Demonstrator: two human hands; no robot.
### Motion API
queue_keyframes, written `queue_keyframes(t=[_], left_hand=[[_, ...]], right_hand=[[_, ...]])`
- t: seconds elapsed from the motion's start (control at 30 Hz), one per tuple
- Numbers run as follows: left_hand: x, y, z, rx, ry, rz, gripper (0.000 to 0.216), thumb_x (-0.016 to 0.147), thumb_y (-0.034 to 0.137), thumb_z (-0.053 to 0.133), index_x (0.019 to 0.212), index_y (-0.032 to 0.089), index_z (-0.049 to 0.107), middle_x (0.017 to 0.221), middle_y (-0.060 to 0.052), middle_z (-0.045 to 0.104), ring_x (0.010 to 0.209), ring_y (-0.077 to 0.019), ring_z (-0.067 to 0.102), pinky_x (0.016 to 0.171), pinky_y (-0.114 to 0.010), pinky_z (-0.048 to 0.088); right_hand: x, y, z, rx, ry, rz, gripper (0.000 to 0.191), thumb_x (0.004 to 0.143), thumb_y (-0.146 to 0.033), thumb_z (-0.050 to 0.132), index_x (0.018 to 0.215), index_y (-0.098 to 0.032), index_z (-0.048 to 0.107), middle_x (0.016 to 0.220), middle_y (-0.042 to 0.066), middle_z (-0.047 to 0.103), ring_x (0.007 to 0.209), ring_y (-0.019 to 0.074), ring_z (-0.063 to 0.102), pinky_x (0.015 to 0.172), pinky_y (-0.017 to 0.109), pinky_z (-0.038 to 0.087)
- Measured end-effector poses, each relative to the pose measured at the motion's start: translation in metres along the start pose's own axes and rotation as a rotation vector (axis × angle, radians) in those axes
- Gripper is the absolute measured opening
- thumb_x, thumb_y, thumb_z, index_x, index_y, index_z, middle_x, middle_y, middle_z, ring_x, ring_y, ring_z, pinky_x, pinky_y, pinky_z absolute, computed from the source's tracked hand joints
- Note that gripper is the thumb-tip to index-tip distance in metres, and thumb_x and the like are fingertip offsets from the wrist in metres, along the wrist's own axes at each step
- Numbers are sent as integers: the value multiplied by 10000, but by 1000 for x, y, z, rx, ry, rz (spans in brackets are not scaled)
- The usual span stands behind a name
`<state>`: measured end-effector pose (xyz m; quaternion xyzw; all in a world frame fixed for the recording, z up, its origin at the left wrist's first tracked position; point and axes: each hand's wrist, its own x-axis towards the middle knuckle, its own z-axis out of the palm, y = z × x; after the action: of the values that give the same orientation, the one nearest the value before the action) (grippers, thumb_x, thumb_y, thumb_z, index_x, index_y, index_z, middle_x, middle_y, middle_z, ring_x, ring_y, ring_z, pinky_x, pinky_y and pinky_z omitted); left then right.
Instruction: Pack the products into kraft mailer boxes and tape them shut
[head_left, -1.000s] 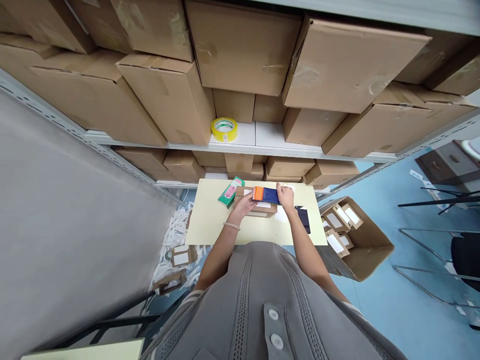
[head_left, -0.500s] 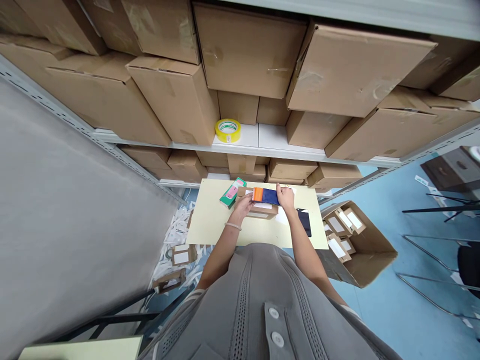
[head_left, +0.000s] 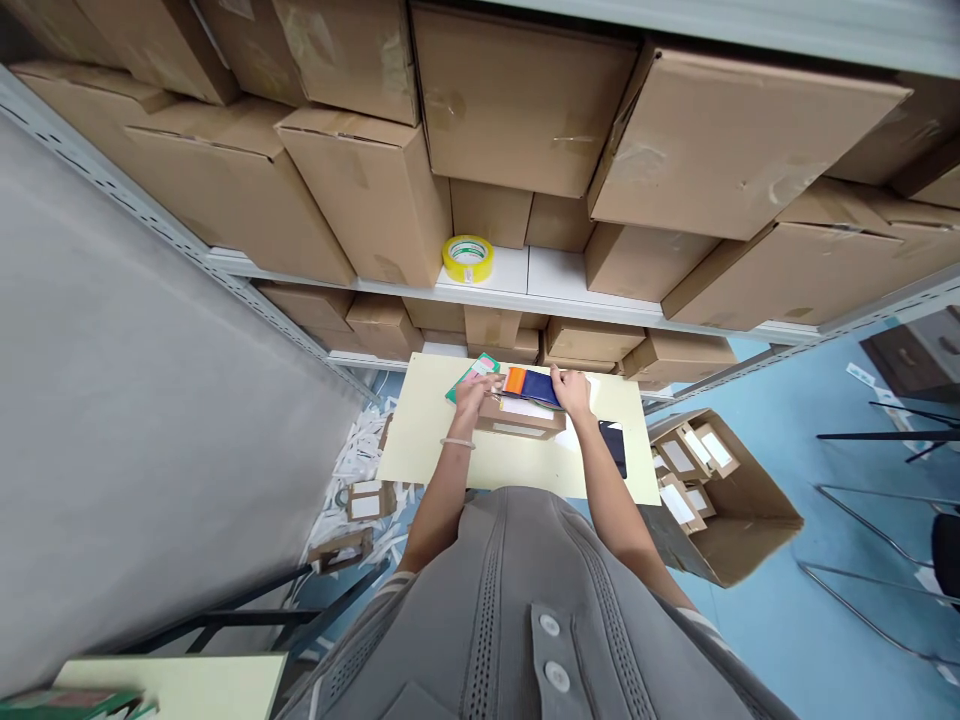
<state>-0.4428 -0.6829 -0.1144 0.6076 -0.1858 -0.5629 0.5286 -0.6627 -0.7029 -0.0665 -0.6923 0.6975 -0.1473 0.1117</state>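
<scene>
An orange and dark blue flat packet lies across a small brown cardboard box on the pale yellow table. My right hand grips the packet's right end. My left hand rests at the packet's left end, over the box's left side and next to a green carton; whether it grips anything is unclear.
A dark phone lies on the table's right. An open cardboard carton of small labelled boxes stands on the blue floor at right. Shelves of big brown boxes and a yellow tape roll rise behind. Paper scraps and small boxes litter the floor left.
My left hand has slid a little left, toward the green carton. The right hand keeps its hold on the packet. The view has shifted slightly.
</scene>
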Motion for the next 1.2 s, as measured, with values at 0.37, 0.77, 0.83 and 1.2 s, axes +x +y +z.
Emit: queue_keyframes(t=[0.37,0.77,0.83,1.2], left_hand=[[-3,-8,-58,13,92,-28,226,620,299,817,731,125,723,718,-72,744,718,-177,694,716,-289,564],[1,-33,-49,-39,4,-150,255,619,266,862,772,120,719,773,-99,744,775,-196,716,859,-355,569],[2,-32,-46,-13,6,-132,227,634,256,846,772,120,728,758,-93,743,765,-186,710,861,-347,563],[-14,-13,-27,592,199,142,62,729,278,722,730,222,749,872,-53,763,940,-240,678,853,-298,481]], right_hand=[[6,6,6,113,3,-53,598,959,-458,335,438,-202,480,476,39,477,510,148,417,572,297,226],[2,24,16,438,35,-28,564,906,-629,322,520,-250,164,483,-53,178,495,99,183,516,293,177],[1,25,16,460,40,-18,560,899,-643,320,531,-251,161,485,-54,173,501,97,185,508,289,179],[-1,26,17,532,64,-9,563,875,-658,346,544,-251,144,493,-56,158,505,89,181,500,277,186]])
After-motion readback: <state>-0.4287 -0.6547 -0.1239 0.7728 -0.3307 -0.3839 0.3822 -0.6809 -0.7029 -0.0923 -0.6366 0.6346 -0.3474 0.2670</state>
